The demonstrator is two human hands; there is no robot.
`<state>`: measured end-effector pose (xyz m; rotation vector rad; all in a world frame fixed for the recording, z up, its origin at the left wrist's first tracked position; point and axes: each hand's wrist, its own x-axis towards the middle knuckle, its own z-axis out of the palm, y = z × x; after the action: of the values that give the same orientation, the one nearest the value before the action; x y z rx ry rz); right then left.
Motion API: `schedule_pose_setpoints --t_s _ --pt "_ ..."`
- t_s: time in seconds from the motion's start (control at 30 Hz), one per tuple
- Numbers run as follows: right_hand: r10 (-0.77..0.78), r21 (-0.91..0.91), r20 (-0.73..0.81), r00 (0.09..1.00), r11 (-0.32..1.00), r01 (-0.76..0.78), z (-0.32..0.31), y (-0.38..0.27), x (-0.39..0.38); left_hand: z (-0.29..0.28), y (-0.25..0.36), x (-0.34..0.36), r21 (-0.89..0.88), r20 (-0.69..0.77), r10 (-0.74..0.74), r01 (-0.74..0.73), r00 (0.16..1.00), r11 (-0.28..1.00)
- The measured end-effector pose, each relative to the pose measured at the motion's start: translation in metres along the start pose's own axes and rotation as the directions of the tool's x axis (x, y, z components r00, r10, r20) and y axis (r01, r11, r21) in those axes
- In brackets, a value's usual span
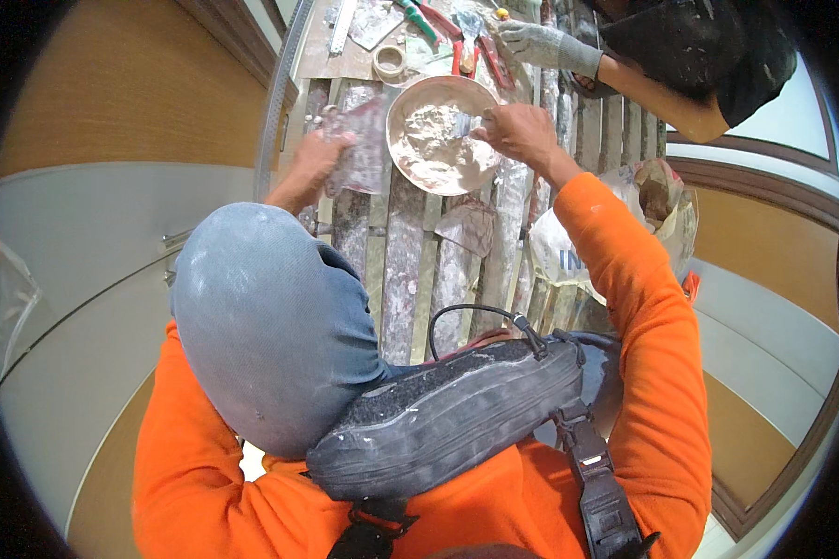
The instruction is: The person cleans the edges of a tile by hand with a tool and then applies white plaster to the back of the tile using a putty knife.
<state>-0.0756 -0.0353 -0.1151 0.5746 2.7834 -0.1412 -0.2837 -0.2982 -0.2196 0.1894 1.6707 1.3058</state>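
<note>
A round pale bowl (398,160) with white powdery plaster (431,135) in it stands on the slatted wooden boards (406,261). My right hand (522,135) is closed at the bowl's right rim, gripping a small scraper (466,123) whose blade reaches over the plaster. On the bowl's left, my left hand (313,163) pinches the edge of a flat, plaster-smeared plate (360,154). That plate looks slightly blurred, and its far side comes close to the bowl's rim. My left fingers are partly hidden by it.
Beyond the bowl lie a tape roll (390,62), a green-handled tool (419,20), red-handled tools (465,58) and a metal ruler (343,26). A co-worker's gloved hand (552,47) reaches in at the upper right. A white plastic bag (557,244) stands right of the boards.
</note>
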Motion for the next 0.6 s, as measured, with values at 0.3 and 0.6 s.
schedule_pose_setpoints --t_s 0.3,0.6 --pt "0.048 0.088 -0.023 0.999 0.995 -0.046 0.014 -0.015 0.008 0.015 0.035 -0.016 0.028 0.214 0.055 -0.063 0.975 0.998" --pt "-0.165 -0.081 -0.109 0.980 0.984 0.157 0.000 -0.026 0.015 0.015 0.034 -0.011 0.197 0.155 0.080 -0.111 0.985 0.974"
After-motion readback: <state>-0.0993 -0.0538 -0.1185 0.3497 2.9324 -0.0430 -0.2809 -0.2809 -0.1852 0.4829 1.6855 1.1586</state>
